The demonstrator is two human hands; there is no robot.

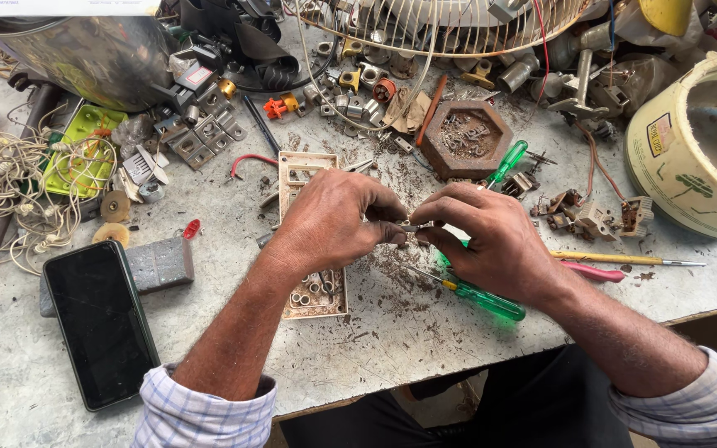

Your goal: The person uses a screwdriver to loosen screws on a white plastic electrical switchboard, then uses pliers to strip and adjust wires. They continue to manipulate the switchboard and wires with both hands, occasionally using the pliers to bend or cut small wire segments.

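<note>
Item in hand: a small metal part [415, 226], pinched between both our hands just above the surface [392, 340], too small to identify. Left hand [334, 220] and right hand [491, 241] are together, fingertips clamped on its two ends. Beneath: a beige switch plate [313, 290]; beside the right hand, a green-handled screwdriver [479, 297]. We judge this a fine fitting step; the next move calls for a steady grip.

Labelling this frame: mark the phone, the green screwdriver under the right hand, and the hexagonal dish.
phone [99, 322], head view, middle of dark screen
green screwdriver [491, 302], head view, translucent handle
hexagonal dish [440, 143], head view, left rim
</note>
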